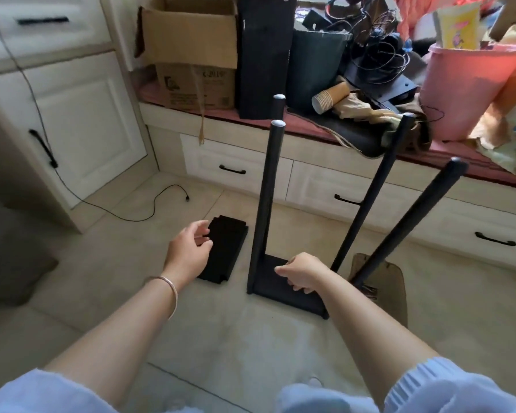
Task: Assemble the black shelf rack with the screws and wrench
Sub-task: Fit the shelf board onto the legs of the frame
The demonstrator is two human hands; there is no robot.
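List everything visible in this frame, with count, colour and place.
Round metal poles: four, black, upright on the base shelf.
Flat base shelf board: one, black, on the floor.
Stack of flat shelf boards: one stack, black, on the floor left of the base.
Cardboard boxes: two, brown, on the bench.
Plastic bucket: one, pink, on the bench at right.
Paper cup stack: one, brown, lying on the bench.
Left hand: open, over the stack.
Right hand: grips the base.

Home room: white cabinets [81, 120], cluttered window seat [310, 126]

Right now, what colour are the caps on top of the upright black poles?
Pale grey-white caps, seen best in the head view.
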